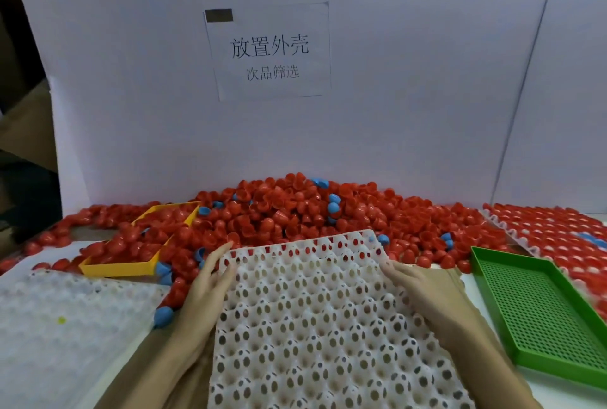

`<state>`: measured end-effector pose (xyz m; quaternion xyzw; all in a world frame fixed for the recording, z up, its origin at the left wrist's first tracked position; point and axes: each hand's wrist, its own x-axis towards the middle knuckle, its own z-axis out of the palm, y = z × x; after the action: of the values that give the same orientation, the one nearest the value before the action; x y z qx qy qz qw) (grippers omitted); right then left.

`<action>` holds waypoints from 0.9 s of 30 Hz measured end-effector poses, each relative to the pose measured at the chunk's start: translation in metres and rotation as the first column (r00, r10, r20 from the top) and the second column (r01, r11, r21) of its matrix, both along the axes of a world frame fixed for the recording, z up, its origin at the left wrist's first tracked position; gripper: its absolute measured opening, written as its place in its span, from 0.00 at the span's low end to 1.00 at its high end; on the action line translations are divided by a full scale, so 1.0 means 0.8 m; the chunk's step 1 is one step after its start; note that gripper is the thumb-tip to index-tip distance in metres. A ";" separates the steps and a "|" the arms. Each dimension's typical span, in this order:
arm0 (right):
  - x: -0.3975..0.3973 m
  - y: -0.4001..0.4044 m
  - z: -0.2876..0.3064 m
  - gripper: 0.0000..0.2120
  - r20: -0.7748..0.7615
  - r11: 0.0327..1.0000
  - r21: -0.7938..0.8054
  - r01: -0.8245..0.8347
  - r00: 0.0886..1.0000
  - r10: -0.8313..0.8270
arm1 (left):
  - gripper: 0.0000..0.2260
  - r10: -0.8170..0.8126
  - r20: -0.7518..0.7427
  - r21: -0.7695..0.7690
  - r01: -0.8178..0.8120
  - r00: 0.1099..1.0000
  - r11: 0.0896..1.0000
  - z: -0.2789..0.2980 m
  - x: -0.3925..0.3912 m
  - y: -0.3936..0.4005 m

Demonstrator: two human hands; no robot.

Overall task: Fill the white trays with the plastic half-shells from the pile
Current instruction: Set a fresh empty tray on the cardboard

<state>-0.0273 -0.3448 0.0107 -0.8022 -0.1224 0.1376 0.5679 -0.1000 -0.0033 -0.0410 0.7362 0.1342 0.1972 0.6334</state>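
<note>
A white tray (305,320) with rows of round holes lies in front of me, its far edge pushed against a big pile of red half-shells (289,208) with a few blue ones mixed in. My left hand (210,280) lies along the tray's left edge with straight fingers touching it. At the tray's right edge my right hand (417,283) rests with fingers extended onto the rim. The tray's holes hold no shells; red shells show through the far row.
A yellow tray (115,267) holding red shells sits at the left, and a stack of white trays (65,326) lies before it. A green perforated tray (538,313) is on the right. A white tray filled with shells (558,231) sits far right. A white board with a paper sign (269,53) stands behind.
</note>
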 end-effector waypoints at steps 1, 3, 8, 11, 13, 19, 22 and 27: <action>-0.002 0.006 0.002 0.06 0.038 0.999 -0.014 0.031 0.999 -0.030 | 0.13 0.005 0.015 0.006 -0.006 1.000 1.000 0.000 0.002 -0.001; 0.010 0.011 -0.008 0.08 0.118 0.991 -0.092 0.095 0.989 -0.084 | 0.14 -0.004 0.016 0.016 0.004 1.000 1.000 -0.003 0.005 -0.003; 0.017 0.005 -0.014 0.17 0.267 0.941 -0.292 0.172 0.959 -0.093 | 0.31 -0.095 -0.049 -0.122 0.088 0.994 0.989 0.002 0.013 -0.004; 0.026 -0.003 -0.019 0.22 0.515 0.750 -0.531 0.394 0.853 -0.084 | 0.20 -0.069 -0.079 0.192 0.083 0.995 0.978 0.004 -0.002 -0.003; 0.040 -0.011 -0.031 0.32 0.573 0.706 -0.535 0.463 0.814 -0.100 | 0.19 -0.085 -0.086 0.340 0.110 0.993 0.934 0.000 -0.010 -0.007; 0.058 -0.017 -0.048 0.36 0.599 0.734 -0.429 0.527 0.774 -0.205 | 0.42 -0.297 -0.361 0.440 0.442 0.884 0.782 -0.014 -0.004 -0.032; 0.052 -0.019 -0.037 0.27 0.599 0.821 -0.316 0.476 0.771 -0.217 | 0.42 -0.268 -0.383 0.496 0.442 0.884 0.747 -0.012 0.008 -0.027; 0.040 -0.004 -0.036 0.24 0.434 0.816 -0.559 0.145 0.890 0.139 | 0.38 -0.281 -0.494 0.561 0.549 0.823 0.619 0.005 0.026 -0.016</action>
<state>0.0049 -0.3476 -0.0181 -0.9456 -0.2029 -0.0246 0.2532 -0.0793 -0.0165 -0.0370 0.9488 -0.0120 -0.0603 0.3097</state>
